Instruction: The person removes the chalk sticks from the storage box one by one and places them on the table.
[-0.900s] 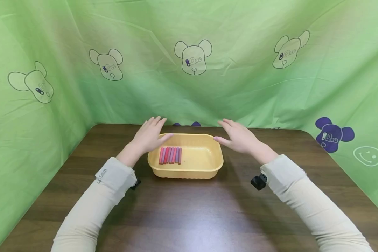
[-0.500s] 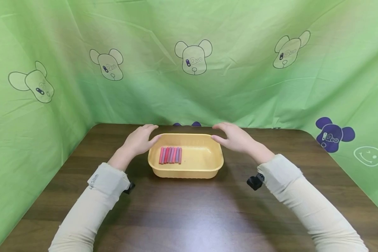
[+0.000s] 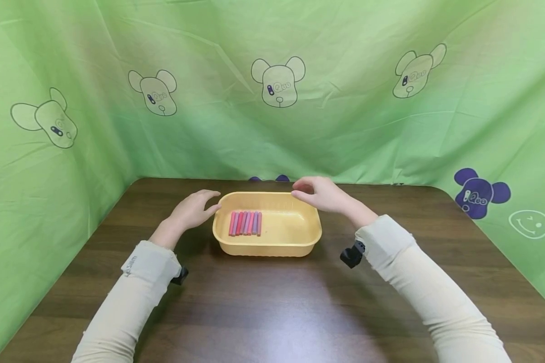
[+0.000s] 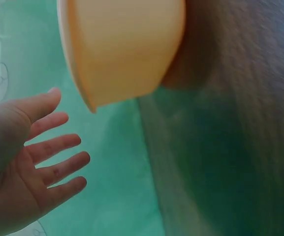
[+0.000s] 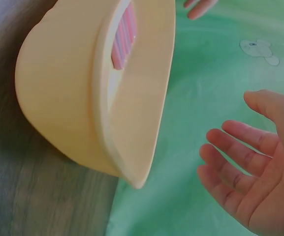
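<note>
A yellow plastic basin [image 3: 290,250] stands on the table in the middle of the head view. Several pink, red and purple sticks [image 3: 245,223] lie side by side at the left of its floor; their exact kind cannot be told. Beside the basin's left rim is my left hand [image 3: 191,210], thumb and fingers spread apart, holding nothing. My right hand [image 3: 324,195] hovers over the back right corner of the basin, fingers gently bent and free of any object. Both wrist views show a gap between each hand and the basin wall [image 4: 124,54].
The dark wooden table [image 3: 254,312] reaches to a green curtain [image 3: 209,126] with printed mouse heads behind and at both sides. A small black wrist camera [image 3: 353,254] hangs under the right sleeve, another black camera [image 3: 180,276] under the left.
My left hand has moved left and down from above the basin's left end to beside it. My right hand has shifted left over the back right rim, its fingers bending more. Basin and sticks stay put.
</note>
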Action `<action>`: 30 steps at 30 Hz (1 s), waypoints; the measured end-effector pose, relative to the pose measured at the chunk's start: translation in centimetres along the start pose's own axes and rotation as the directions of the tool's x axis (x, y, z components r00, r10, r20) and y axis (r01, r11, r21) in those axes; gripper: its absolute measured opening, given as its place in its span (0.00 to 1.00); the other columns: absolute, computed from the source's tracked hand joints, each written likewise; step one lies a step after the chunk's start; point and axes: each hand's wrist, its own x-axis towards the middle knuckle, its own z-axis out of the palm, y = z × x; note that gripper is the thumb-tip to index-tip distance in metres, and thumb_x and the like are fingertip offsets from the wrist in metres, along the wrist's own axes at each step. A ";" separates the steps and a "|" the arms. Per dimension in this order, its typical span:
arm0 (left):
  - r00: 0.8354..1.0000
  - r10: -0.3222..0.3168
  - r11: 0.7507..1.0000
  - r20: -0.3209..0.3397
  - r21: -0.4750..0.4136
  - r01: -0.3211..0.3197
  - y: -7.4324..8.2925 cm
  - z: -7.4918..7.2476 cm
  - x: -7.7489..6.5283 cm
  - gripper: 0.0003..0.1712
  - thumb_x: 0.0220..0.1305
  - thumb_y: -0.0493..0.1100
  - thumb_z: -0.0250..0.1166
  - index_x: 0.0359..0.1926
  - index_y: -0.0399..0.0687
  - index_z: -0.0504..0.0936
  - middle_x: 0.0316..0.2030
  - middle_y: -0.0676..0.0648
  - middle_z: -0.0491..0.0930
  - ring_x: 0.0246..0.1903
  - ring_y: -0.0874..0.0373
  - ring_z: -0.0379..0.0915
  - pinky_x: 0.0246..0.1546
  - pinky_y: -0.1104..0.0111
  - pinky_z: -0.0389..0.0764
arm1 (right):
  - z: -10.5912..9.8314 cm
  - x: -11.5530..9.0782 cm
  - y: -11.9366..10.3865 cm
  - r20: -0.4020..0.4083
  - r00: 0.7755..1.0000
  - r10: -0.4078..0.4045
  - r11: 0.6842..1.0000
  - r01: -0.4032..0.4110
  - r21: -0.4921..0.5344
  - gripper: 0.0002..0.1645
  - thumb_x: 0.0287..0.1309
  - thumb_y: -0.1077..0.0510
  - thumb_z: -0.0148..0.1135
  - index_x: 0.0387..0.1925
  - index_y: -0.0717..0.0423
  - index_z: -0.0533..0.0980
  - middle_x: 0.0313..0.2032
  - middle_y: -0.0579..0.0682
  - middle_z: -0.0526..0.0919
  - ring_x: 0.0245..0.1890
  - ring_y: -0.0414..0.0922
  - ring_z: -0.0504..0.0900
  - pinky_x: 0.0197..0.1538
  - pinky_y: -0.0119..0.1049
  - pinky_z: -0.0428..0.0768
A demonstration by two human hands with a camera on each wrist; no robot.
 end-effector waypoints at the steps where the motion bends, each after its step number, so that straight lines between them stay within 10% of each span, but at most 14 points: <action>1: 1.000 0.003 1.000 -0.001 -0.004 -0.003 -0.2 0.1 -0.1 0.25 0.67 0.46 0.56 0.61 0.37 0.70 0.60 0.35 0.71 0.63 0.42 0.64 0.64 0.51 0.66 | 0.0 0.1 0.0 0.001 1.000 0.003 1.000 -0.003 0.007 0.21 0.62 0.52 0.55 0.49 0.63 0.76 0.48 0.59 0.82 0.51 0.52 0.79 0.57 0.47 0.76; 10: 1.000 0.013 0.999 0.017 -0.053 -0.012 -1.3 0.9 -0.4 0.25 0.67 0.47 0.56 0.61 0.39 0.72 0.59 0.38 0.73 0.63 0.43 0.65 0.64 0.51 0.66 | 0.5 1.2 0.2 0.072 0.995 0.076 0.987 -0.085 0.138 0.21 0.64 0.51 0.54 0.51 0.61 0.76 0.49 0.60 0.81 0.51 0.53 0.79 0.56 0.46 0.77; 30: 0.997 -0.003 0.998 0.073 -0.058 0.007 -0.8 1.0 -0.4 0.24 0.66 0.44 0.57 0.60 0.40 0.73 0.58 0.38 0.74 0.60 0.43 0.68 0.60 0.51 0.71 | 1.9 4.2 0.4 0.273 0.941 0.202 0.823 -0.314 0.473 0.27 0.66 0.51 0.52 0.59 0.66 0.69 0.55 0.67 0.76 0.51 0.53 0.80 0.55 0.41 0.80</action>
